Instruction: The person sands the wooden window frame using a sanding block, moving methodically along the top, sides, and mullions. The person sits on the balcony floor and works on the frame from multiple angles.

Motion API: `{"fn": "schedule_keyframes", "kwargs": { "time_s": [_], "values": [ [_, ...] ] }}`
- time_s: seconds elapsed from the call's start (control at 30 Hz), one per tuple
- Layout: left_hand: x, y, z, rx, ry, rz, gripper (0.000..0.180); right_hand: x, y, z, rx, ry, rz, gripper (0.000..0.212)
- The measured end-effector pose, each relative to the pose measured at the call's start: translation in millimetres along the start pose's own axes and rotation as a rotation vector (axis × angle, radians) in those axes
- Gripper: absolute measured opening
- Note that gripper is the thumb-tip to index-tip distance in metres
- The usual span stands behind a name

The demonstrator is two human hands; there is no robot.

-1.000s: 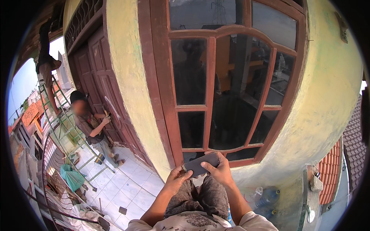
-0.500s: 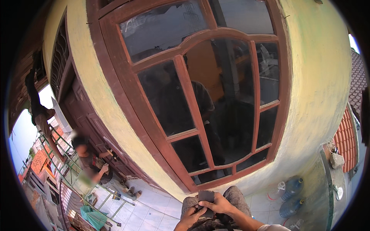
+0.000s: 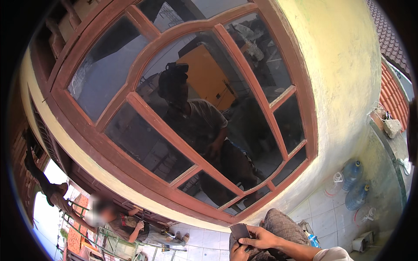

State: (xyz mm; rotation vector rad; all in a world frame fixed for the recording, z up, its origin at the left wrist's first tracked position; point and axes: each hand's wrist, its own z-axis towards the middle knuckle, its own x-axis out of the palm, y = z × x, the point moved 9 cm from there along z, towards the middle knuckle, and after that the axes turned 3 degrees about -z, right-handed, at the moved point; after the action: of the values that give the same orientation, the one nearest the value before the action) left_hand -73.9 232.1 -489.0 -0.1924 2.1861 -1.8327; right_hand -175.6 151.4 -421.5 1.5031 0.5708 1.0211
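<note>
Low in front of my body, a dark, flat, rectangular piece of sandpaper (image 3: pixel 240 232) is held between both hands. My right hand (image 3: pixel 261 238) grips its right side, with the thumb laid across the face. Beneath its lower edge, my left hand (image 3: pixel 238 252) pinches it; part of that hand is cut off by the picture's lower rim. My bent knee in patterned grey trousers (image 3: pixel 278 222) is just behind the hands. Ahead stands a large window with a reddish-brown wooden frame (image 3: pixel 251 91) and dark reflecting panes, which neither hand touches.
At lower left a co-worker (image 3: pixel 126 224) is beside a door, near green metal scaffolding (image 3: pixel 78 213). Two blue water bottles (image 3: pixel 352 172) stand on white floor tiles by the right wall. A rough block (image 3: pixel 392 128) rests on the ledge. The yellow wall (image 3: pixel 339 65) borders the window.
My view has turned and tilted, so the window looks slanted and the co-worker sits lower. My hands appear further right, both still on the sandpaper.
</note>
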Motion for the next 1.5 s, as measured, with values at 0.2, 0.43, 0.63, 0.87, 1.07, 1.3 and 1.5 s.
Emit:
{"fn": "schedule_keyframes", "kwargs": {
  "time_s": [0.2, 0.43, 0.63, 0.87, 1.07, 1.3, 1.5],
  "values": [
    [22, -9, 25, 0.049, 0.118, 0.085, 0.058, -24, -5, 8, -0.159, -0.196, -0.181, 0.079],
    [50, -66, 59, 0.31, 0.52, 0.458, 0.068, -75, 25, 6, -0.14, -0.406, -0.224, 0.088],
    [9, -187, 69, 0.29, 0.426, 0.826, 0.074, -141, 32, -3, -0.231, -0.65, 0.491, 0.064],
    [-68, -400, 57, 0.692, -0.066, 1.063, 0.063, -145, 125, 23, -0.389, -0.155, 1.022, 0.053],
    [-140, -554, 49, 1.05, -0.622, 1.074, 0.047, -138, 233, 35, -0.603, 0.285, 1.176, 0.053],
    [-201, -624, 45, 1.208, -1.022, 1.178, 0.04, -139, 261, 40, -0.591, 0.076, 0.695, 0.055],
    [-185, -641, 56, 1.349, -1.133, 1.31, 0.032, -182, 271, 57, -0.574, -0.249, 0.441, 0.061]
  ]
}}
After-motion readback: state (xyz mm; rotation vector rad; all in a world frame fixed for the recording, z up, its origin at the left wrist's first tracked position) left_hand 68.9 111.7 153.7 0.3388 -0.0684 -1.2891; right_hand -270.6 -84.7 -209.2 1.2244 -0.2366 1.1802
